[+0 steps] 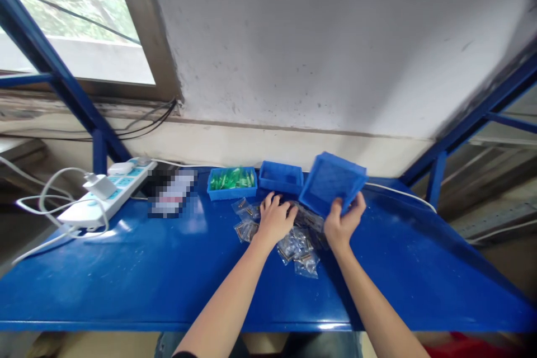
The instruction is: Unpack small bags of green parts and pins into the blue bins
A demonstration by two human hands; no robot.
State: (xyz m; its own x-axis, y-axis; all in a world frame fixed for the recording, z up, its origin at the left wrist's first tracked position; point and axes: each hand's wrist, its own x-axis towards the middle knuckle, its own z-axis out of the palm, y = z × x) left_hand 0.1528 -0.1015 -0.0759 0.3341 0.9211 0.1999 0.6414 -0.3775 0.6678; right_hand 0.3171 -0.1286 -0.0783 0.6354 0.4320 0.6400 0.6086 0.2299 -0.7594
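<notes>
My right hand [344, 220] grips the lower edge of a blue plastic bin [333, 183], which is tilted above the table with its underside or inside toward me; I cannot tell which. Below and left of it lies a pile of small clear plastic bags [296, 243] with dark and brass-coloured small parts in them. On the pile's left side rests my left hand [276, 218], fingers spread over the bags. Behind it stand a blue bin [280, 177] and, to its left, another blue bin [232, 196] filled with green pieces [232, 178].
A white power strip [104, 196] with plugs and looping white cables lies on the left of the blue table [168, 274]. A blurred-out flat object [172, 193] is beside it. Blue frame posts rise at both sides, with a wall and window behind.
</notes>
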